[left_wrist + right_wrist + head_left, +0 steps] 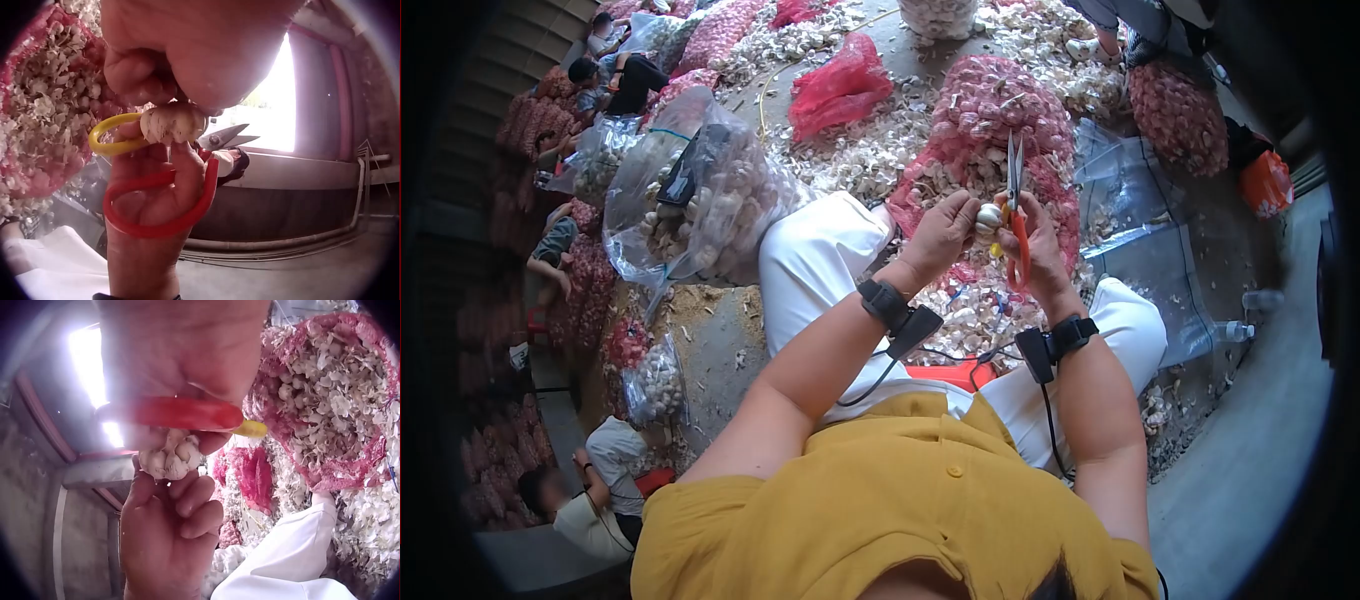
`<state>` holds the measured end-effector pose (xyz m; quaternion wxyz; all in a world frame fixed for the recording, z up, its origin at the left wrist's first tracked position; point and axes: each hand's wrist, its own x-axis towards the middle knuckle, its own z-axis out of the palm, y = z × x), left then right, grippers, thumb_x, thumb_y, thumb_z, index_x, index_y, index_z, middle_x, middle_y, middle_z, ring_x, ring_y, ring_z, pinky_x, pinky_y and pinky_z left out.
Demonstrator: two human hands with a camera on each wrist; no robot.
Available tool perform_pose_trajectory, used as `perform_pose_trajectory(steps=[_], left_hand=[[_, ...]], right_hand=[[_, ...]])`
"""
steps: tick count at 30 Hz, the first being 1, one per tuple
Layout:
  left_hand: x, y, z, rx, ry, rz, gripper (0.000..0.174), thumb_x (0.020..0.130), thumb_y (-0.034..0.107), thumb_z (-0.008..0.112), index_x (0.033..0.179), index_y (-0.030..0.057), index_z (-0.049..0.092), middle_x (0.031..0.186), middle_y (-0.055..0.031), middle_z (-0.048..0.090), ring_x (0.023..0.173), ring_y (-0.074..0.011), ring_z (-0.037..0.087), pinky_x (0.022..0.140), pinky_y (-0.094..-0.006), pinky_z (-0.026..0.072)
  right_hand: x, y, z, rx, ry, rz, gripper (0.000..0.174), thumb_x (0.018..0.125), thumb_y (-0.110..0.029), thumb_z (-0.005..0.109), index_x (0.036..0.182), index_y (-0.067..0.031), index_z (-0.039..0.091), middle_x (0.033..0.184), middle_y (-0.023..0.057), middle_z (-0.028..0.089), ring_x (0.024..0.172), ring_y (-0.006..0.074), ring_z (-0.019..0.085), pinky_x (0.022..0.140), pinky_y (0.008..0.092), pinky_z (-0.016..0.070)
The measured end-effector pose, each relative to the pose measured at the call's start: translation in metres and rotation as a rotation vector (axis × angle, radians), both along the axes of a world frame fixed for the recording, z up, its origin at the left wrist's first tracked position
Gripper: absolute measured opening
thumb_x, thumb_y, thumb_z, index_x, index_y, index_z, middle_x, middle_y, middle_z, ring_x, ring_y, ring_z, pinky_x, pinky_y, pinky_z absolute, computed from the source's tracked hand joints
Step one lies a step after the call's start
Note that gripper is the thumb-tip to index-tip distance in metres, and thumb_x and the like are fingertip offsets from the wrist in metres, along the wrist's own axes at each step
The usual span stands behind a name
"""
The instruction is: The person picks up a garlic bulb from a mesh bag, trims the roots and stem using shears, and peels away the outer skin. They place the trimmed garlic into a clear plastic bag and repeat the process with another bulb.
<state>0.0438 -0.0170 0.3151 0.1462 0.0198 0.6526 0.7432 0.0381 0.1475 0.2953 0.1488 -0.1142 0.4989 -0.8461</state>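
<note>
Between my two hands, above my lap, is a whitish garlic bulb [988, 218]. My left hand [940, 238] pinches it, fingers curled at its side. My right hand [1042, 245] holds a pair of scissors [1020, 245] with red-orange and yellow handles, blades pointing up and away from me. In the left wrist view, the right thumb comes up against the garlic bulb [172, 123], with the red handle loop [156, 230] across the palm. The right wrist view shows the bulb's clove side [170, 457] beside the red handle [181, 414].
A pink mesh sack [1000, 100] of garlic and loose skins stands in front of me. On the left is a clear plastic bag [730, 215] of bulbs with a dark object on top. Skins [970, 325] cover the floor; plastic sheets [1150, 270] lie right. Other people sit around.
</note>
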Motion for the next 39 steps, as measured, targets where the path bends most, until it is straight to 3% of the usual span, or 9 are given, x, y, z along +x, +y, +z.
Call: perform_pose_trajectory(steps=[8, 11, 13, 14, 18, 22, 28, 36, 39], left_hand=[[0.009, 0.001, -0.001, 0.274, -0.182, -0.034, 0.022, 0.097, 0.032, 0.043, 0.091, 0.0109, 0.046, 0.066, 0.0036, 0.044, 0.048, -0.0042, 0.036, 0.040, -0.0178, 0.0252], [0.008, 0.001, -0.012, 0.184, -0.192, 0.025, 0.023, 0.097, 0.033, 0.043, 0.098, 0.0108, 0.047, 0.071, 0.0013, 0.049, 0.056, -0.0076, 0.047, 0.046, -0.0200, 0.0362], [0.005, 0.004, -0.014, 0.126, -0.301, 0.193, 0.027, 0.097, 0.035, 0.041, 0.106, 0.0110, 0.049, 0.084, -0.0023, 0.055, 0.072, -0.0126, 0.057, 0.062, -0.0255, 0.0467], [0.005, -0.006, -0.013, 0.245, -0.370, 0.088, 0.035, 0.095, 0.037, 0.044, 0.116, 0.0095, 0.049, 0.102, -0.0053, 0.057, 0.093, -0.0166, 0.058, 0.078, -0.0310, 0.0486], [-0.001, -0.016, -0.007, 0.569, -0.392, -0.221, 0.040, 0.093, 0.031, 0.050, 0.122, 0.0050, 0.046, 0.114, -0.0081, 0.056, 0.097, -0.0163, 0.058, 0.079, -0.0313, 0.0500], [0.000, -0.009, -0.010, 0.354, -0.123, 0.084, 0.031, 0.089, 0.015, 0.058, 0.117, 0.0056, 0.048, 0.107, -0.0089, 0.059, 0.094, -0.0157, 0.060, 0.079, -0.0308, 0.0511], [0.003, 0.003, -0.013, 0.313, 0.051, 0.117, 0.023, 0.091, 0.015, 0.056, 0.112, 0.0053, 0.052, 0.088, -0.0034, 0.063, 0.078, -0.0111, 0.062, 0.060, -0.0246, 0.0507], [0.001, 0.004, -0.004, 0.165, -0.096, 0.239, 0.017, 0.094, 0.019, 0.050, 0.099, 0.0049, 0.058, 0.077, -0.0013, 0.060, 0.066, -0.0090, 0.059, 0.053, -0.0218, 0.0478], [0.003, 0.004, -0.005, 0.309, -0.245, 0.254, 0.018, 0.093, 0.020, 0.052, 0.101, 0.0054, 0.057, 0.079, -0.0014, 0.060, 0.066, -0.0087, 0.057, 0.056, -0.0217, 0.0474]], right_hand=[[-0.001, 0.003, 0.001, -0.123, -0.075, 0.030, 0.041, 0.076, -0.006, 0.067, 0.113, -0.0073, 0.050, 0.103, 0.0033, 0.055, 0.093, 0.0119, 0.055, 0.082, 0.0257, 0.0440], [0.001, 0.001, 0.007, -0.150, -0.057, 0.007, 0.043, 0.076, -0.004, 0.068, 0.114, -0.0079, 0.049, 0.103, 0.0035, 0.055, 0.095, 0.0129, 0.056, 0.084, 0.0269, 0.0445], [-0.003, 0.001, 0.005, -0.105, 0.007, -0.029, 0.046, 0.075, -0.002, 0.068, 0.115, -0.0083, 0.048, 0.104, 0.0041, 0.055, 0.096, 0.0132, 0.056, 0.085, 0.0270, 0.0450], [-0.004, 0.000, 0.003, -0.061, 0.066, -0.070, 0.048, 0.074, 0.000, 0.068, 0.117, -0.0088, 0.047, 0.105, 0.0047, 0.055, 0.097, 0.0135, 0.055, 0.085, 0.0272, 0.0454], [-0.004, -0.004, -0.007, -0.033, 0.029, -0.016, 0.058, 0.071, 0.007, 0.066, 0.122, -0.0097, 0.044, 0.112, 0.0073, 0.055, 0.103, 0.0152, 0.054, 0.088, 0.0266, 0.0463], [-0.004, -0.006, -0.005, 0.022, 0.070, -0.092, 0.057, 0.072, 0.006, 0.067, 0.122, -0.0097, 0.044, 0.113, 0.0072, 0.054, 0.105, 0.0151, 0.054, 0.089, 0.0270, 0.0461], [0.004, -0.013, -0.004, 0.033, -0.026, -0.025, 0.056, 0.072, 0.004, 0.070, 0.121, -0.0094, 0.044, 0.109, 0.0046, 0.056, 0.101, 0.0126, 0.054, 0.087, 0.0263, 0.0458], [0.002, -0.008, -0.003, -0.014, -0.027, -0.098, 0.055, 0.073, 0.004, 0.071, 0.120, -0.0078, 0.044, 0.108, 0.0051, 0.058, 0.099, 0.0131, 0.057, 0.084, 0.0250, 0.0472], [0.000, -0.005, -0.003, 0.006, -0.050, -0.112, 0.056, 0.073, 0.004, 0.071, 0.121, -0.0075, 0.043, 0.107, 0.0047, 0.059, 0.099, 0.0124, 0.057, 0.084, 0.0244, 0.0467]])
